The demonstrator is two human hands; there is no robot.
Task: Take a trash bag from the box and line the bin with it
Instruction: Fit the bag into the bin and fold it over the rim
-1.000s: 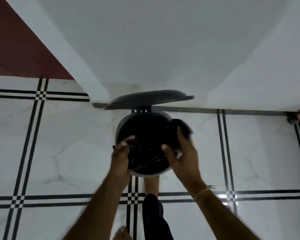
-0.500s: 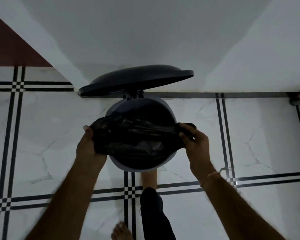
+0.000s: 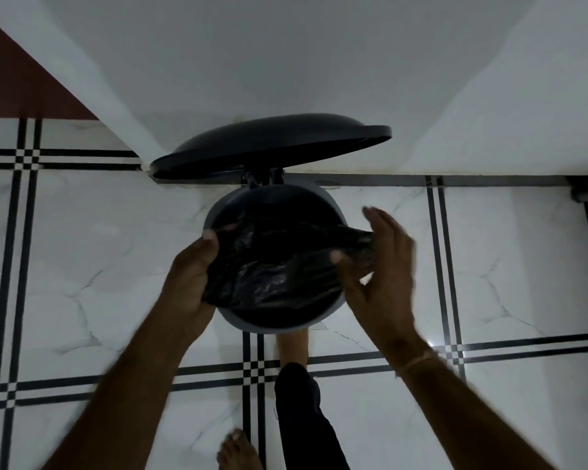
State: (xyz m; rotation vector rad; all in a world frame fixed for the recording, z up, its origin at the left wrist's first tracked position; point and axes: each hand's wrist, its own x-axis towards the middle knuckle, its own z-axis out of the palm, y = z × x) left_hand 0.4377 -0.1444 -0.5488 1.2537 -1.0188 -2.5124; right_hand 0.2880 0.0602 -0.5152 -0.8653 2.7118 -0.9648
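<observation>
Hooks the right edge of the trash bag (image 3: pixel 275 276) under the thumb of the right hand (image 3: pixel 381 283), fingers (image 3: pixel 375 217) straight, loosely spread above it, blurred. Grips the left edge with the left hand (image 3: pixel 190 276), thumb on top, fingers curled underneath. Stretched across the mouth of the bin (image 3: pixel 272 329), lid (image 3: pixel 269 144) raised.

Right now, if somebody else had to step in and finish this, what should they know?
The left hand grips the trash bag at the left rim of the bin.
The right hand holds the bag's right edge beyond the right rim.
The lid is up.
Done: bag spread across the bin mouth.
Left: likely fold its edge over the rim all round.
</observation>
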